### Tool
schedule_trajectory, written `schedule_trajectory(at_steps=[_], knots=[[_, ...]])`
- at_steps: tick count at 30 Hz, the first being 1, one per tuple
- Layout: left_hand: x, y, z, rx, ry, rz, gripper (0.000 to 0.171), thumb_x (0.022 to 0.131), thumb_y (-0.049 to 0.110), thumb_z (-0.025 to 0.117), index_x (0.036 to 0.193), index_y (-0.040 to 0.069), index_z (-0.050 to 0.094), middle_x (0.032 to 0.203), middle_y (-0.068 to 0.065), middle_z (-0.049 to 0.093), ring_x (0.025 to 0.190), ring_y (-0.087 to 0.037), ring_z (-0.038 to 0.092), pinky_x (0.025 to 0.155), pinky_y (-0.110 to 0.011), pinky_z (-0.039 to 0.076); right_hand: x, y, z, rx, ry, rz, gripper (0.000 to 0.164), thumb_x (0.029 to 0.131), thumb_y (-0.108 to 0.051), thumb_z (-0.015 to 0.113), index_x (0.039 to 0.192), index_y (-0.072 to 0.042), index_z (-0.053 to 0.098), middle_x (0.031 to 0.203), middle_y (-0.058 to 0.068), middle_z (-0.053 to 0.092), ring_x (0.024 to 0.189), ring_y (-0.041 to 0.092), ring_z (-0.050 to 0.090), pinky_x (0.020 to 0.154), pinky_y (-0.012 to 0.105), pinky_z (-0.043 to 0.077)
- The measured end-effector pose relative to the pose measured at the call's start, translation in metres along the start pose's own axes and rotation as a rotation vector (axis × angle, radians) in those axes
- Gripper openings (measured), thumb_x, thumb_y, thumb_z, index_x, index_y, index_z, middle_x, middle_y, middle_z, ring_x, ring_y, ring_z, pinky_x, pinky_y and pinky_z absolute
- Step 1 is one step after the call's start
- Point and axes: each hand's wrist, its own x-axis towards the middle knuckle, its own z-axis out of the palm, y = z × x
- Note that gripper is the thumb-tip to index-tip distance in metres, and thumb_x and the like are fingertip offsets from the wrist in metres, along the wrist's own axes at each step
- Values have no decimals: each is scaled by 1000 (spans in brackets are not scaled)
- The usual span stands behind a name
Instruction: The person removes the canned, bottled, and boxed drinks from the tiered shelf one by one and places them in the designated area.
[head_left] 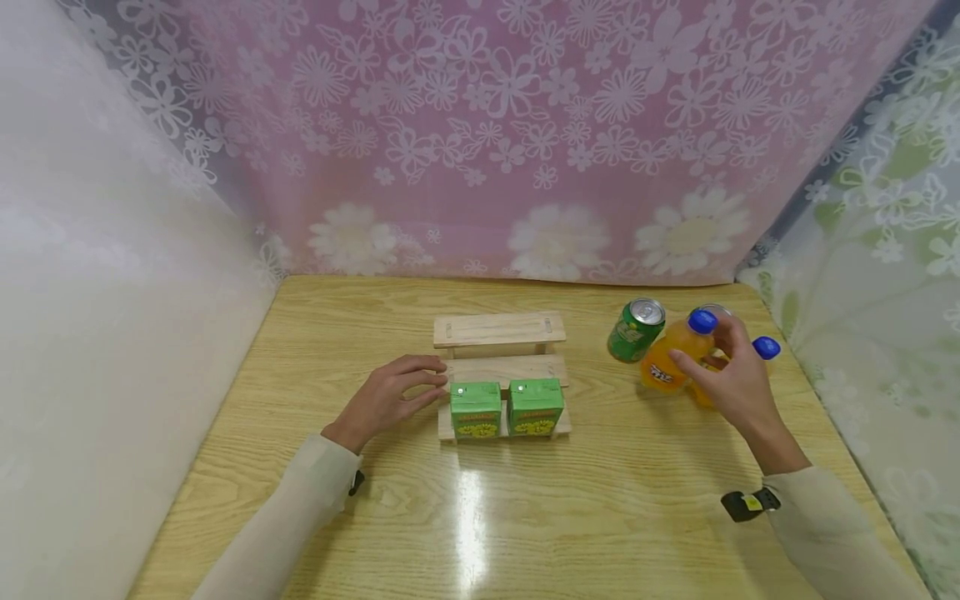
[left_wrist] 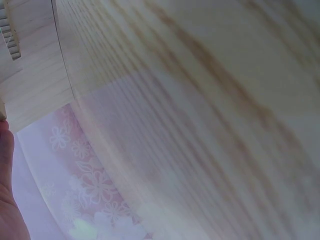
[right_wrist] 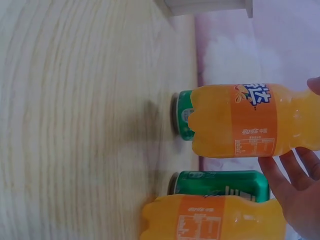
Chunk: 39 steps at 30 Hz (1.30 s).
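My right hand [head_left: 738, 383] grips an orange soda bottle [head_left: 675, 354] with a blue cap around its upper part. The right wrist view shows its base raised off the table. A second orange soda bottle [right_wrist: 215, 217] stands beside it, partly behind the hand in the head view. Two green soda cans are close by: one can [head_left: 633, 333] stands left of the held bottle, the other can [right_wrist: 220, 182] is mostly hidden behind the hand. My left hand [head_left: 390, 396] rests its fingertips at the left edge of a small stepped wooden rack [head_left: 498, 331], fingers loosely extended.
Two green drink cartons, a left carton [head_left: 476, 410] and a right carton [head_left: 535, 408], stand side by side on the rack's lowest step. A flowered pink curtain [head_left: 480, 150] hangs behind the wooden table [head_left: 360, 308]; pale cloths flank both sides.
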Motion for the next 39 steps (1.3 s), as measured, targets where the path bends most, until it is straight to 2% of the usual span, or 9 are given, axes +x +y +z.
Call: schedule_trajectory(at_steps=[2,5,9,16,19,26,33,39], knots=[[0,0,0,0,-3,-3,28,82,3,94,109,4,84,126,-11,77,118,-28,75,95,-43,68,0,5,0,-7,-2,11,75,102,-28,79,161,-8,38,148,23,56,114,-10,48,88,2,46],[-1,-1,1,4,-3,-2,29,81,1,94,109,4,84,126,-11,77,118,-28,75,95,-43,68,0,9,2,-18,-5,29,75,103,-30,79,160,-5,37,150,26,55,114,-11,45,87,-1,44],[-2,-1,1,6,-4,-4,29,82,2,94,109,4,84,126,-11,77,119,-28,75,96,-42,67,-1,13,6,-32,-3,27,75,102,-28,79,159,-2,37,148,26,57,113,-11,44,86,-3,43],[-2,0,1,3,-10,-15,26,85,5,93,109,4,84,127,-11,77,120,-28,75,97,-42,67,-3,15,11,-54,-13,26,74,101,-27,80,158,-4,38,146,26,59,119,0,50,87,-3,44],[-1,0,1,-1,-5,-7,26,85,4,93,109,4,84,126,-12,77,119,-28,75,96,-43,67,-2,17,13,-74,-12,26,74,101,-26,80,158,-2,39,143,27,60,115,0,50,85,-3,44],[-1,1,1,3,-3,4,26,84,3,93,109,4,84,125,-12,77,118,-28,75,95,-42,68,-5,19,17,-123,-6,8,72,100,-26,81,153,4,43,133,28,62,105,13,52,78,0,44],[-1,1,1,16,-6,-7,26,84,5,93,108,4,84,125,-11,78,118,-28,75,96,-41,67,-7,19,19,-114,5,-22,70,99,-24,81,150,6,44,131,28,61,104,1,47,79,1,45],[-2,0,2,19,2,-5,27,83,4,94,108,5,84,125,-11,78,118,-27,76,96,-41,67,-7,19,20,-108,9,-34,70,99,-23,81,150,6,43,130,28,61,103,3,47,79,3,45]])
